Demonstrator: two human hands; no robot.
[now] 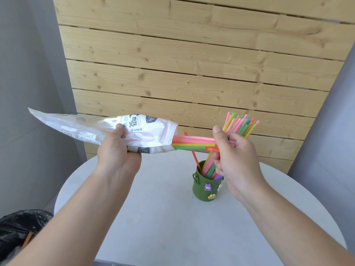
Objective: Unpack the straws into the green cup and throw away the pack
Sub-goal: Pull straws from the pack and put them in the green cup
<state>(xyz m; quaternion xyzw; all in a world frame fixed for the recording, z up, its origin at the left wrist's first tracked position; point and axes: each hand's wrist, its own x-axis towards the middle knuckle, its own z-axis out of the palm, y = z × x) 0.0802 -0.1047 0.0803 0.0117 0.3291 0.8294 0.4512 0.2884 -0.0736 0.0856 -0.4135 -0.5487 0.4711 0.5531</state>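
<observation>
Straws half out of the pack, above the green cup

The right hand (233,150) is closed round a straw bundle (194,144) lying level, its tail inside the pack (107,129) pinched by the left hand (115,146). The green cup (206,186) stands on the table (153,217) directly below the right hand, holding some straws; a black bin bag (19,227) sits lower left.

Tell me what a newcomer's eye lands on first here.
First, the bright bundle of straws gripped in the right hand, drawn partly out of the white plastic pack that the left hand holds level at centre. Below the right hand, the green cup stands on the white round table, already holding a few straws.
</observation>
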